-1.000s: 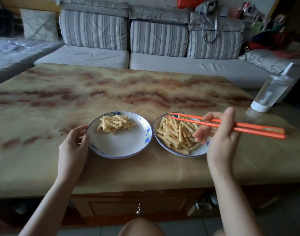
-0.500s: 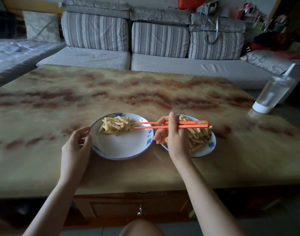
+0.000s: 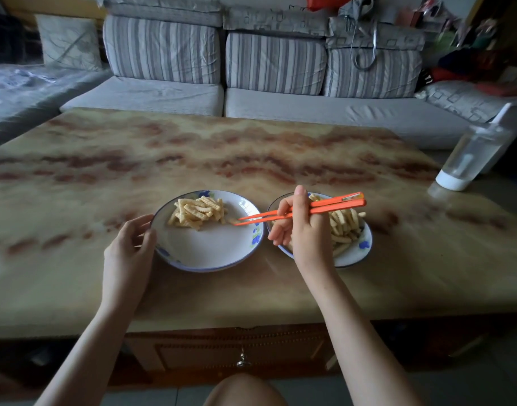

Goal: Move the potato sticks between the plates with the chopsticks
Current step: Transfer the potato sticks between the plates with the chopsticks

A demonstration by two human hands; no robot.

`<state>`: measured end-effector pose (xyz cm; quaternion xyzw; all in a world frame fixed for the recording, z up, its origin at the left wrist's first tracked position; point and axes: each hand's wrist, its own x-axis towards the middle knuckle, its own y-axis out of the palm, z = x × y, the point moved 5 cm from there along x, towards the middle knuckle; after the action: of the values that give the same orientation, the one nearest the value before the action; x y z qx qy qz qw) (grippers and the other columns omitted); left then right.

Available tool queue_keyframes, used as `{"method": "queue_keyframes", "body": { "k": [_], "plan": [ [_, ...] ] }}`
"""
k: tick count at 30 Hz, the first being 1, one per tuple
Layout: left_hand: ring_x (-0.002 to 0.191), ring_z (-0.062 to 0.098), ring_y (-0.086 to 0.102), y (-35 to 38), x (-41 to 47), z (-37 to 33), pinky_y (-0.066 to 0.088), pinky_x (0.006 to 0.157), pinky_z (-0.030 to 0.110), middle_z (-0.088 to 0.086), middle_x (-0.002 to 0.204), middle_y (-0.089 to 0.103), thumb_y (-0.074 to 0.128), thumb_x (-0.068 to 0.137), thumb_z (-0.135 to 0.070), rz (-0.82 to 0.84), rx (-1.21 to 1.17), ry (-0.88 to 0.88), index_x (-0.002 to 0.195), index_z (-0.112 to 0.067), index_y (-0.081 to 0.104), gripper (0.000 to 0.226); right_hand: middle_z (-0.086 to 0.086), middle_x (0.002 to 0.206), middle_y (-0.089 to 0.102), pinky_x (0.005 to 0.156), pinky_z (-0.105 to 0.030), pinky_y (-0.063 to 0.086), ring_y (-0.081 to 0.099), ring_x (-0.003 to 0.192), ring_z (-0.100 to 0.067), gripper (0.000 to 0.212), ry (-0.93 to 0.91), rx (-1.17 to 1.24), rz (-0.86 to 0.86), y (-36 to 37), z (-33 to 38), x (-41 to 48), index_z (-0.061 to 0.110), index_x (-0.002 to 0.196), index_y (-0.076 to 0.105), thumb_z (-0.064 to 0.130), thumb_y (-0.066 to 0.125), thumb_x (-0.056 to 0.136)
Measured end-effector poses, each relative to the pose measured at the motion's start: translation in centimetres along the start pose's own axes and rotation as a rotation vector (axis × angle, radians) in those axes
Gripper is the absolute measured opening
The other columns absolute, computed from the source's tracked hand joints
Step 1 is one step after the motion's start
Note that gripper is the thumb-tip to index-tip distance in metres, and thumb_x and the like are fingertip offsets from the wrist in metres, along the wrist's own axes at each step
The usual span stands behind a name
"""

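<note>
The right hand [image 3: 304, 230] gripped the orange chopsticks [image 3: 324, 207], thumb up and fingers curled round them, and hovered over the near left edge of the right plate [image 3: 357, 254]. The chopsticks reached leftward over the left plate [image 3: 210, 250], their tips close together and low above its white bowl. A single potato stick [image 3: 232, 220] sat right at the tips. I could not tell whether it was pinched or lay on the plate.

Just left of it, at the far side of the left plate, lay a small heap of potato sticks [image 3: 195, 213]. A larger heap of sticks [image 3: 345, 227] filled the right plate, partly hidden by the hand. The left hand [image 3: 131, 247] held the left plate's outer rim, thumb on the edge and fingers curved round it.

Both plates stood side by side, nearly touching, on the marbled worktop [image 3: 251, 153]. A clear bottle [image 3: 471, 153] stood at the far right corner, well apart, and a striped sofa [image 3: 280, 109] ran behind.
</note>
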<state>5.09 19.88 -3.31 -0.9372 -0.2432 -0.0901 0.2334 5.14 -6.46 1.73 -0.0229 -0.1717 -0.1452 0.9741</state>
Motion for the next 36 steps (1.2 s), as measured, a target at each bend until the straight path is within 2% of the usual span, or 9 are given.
{"method": "queue_keyframes", "body": {
  "k": [2,4,9,15,21,27,33,36],
  "plan": [
    [0.091,0.003,0.052,0.0,0.0,-0.1,0.033,0.073,0.01,0.001,0.116,0.064,0.052,0.093,-0.013,0.002,0.001,0.002,0.122,-0.015,0.062,0.03,-0.017,0.042,0.053,0.04,-0.021,0.037,0.049,0.039,-0.029,0.05,-0.001,0.032,-0.041,-0.6,0.5,-0.1,0.011,0.061,0.05,0.03,0.031,0.103],
    [0.092,0.004,0.052,0.0,0.0,-0.1,0.033,0.075,0.014,0.001,0.117,0.064,0.052,0.093,-0.013,0.002,0.002,0.005,0.122,-0.015,0.062,0.03,-0.016,0.041,0.052,0.038,-0.019,0.035,0.048,0.035,-0.025,0.05,0.003,0.077,-0.099,-1.5,0.9,-0.1,0.01,0.061,0.049,0.03,0.031,0.103],
    [0.091,0.002,0.052,0.0,-0.1,0.1,0.032,0.069,0.004,-0.003,0.114,0.064,0.052,0.093,-0.014,0.002,-0.005,0.002,0.122,-0.016,0.062,0.03,-0.007,0.037,0.053,0.037,-0.02,0.033,0.049,0.032,-0.018,0.049,-0.031,0.098,-0.279,-5.7,1.9,0.4,0.012,0.065,0.049,0.03,0.027,0.104],
    [0.091,0.003,0.053,0.0,-0.1,0.0,0.034,0.076,0.014,-0.003,0.112,0.064,0.052,0.093,-0.014,0.002,-0.018,0.001,0.121,-0.016,0.062,0.03,-0.009,0.039,0.055,0.035,-0.02,0.03,0.049,0.031,-0.019,0.048,-0.016,0.037,-0.417,-10.3,2.4,0.6,0.009,0.065,0.047,0.029,0.027,0.104],
    [0.092,0.002,0.051,-0.1,-0.1,0.0,0.033,0.077,0.015,0.0,0.116,0.064,0.052,0.093,-0.013,0.002,-0.005,-0.001,0.123,-0.015,0.062,0.031,-0.009,0.038,0.054,0.034,-0.019,0.026,0.045,0.03,-0.02,0.049,0.014,0.013,-0.386,-10.6,2.4,0.4,0.006,0.066,0.048,0.031,0.028,0.103],
    [0.092,0.005,0.053,-0.1,-0.2,0.0,0.035,0.079,0.02,0.001,0.116,0.064,0.052,0.093,-0.014,0.003,-0.004,0.001,0.122,-0.016,0.062,0.031,-0.006,0.038,0.052,0.036,-0.019,0.029,0.046,0.032,-0.018,0.045,-0.04,0.164,-0.386,-9.1,3.9,-0.2,0.009,0.068,0.048,0.028,0.027,0.103],
    [0.093,0.004,0.053,0.0,-0.1,0.0,0.035,0.079,0.019,0.0,0.115,0.065,0.052,0.093,-0.014,0.005,-0.004,-0.001,0.122,-0.016,0.061,0.031,-0.007,0.043,0.057,0.039,-0.02,0.035,0.049,0.035,-0.017,0.044,-0.042,0.153,-0.125,-2.8,1.8,-0.6,0.008,0.072,0.052,0.03,0.03,0.103],
    [0.093,0.005,0.054,0.0,-0.1,0.0,0.036,0.079,0.02,0.0,0.115,0.065,0.052,0.093,-0.014,0.01,-0.005,-0.002,0.122,-0.016,0.061,0.031,-0.009,0.049,0.061,0.042,-0.025,0.039,0.055,0.04,-0.021,0.042,0.0,0.14,-0.031,-0.3,0.4,-0.8,0.001,0.079,0.052,0.03,0.033,0.103]
  ]
}}
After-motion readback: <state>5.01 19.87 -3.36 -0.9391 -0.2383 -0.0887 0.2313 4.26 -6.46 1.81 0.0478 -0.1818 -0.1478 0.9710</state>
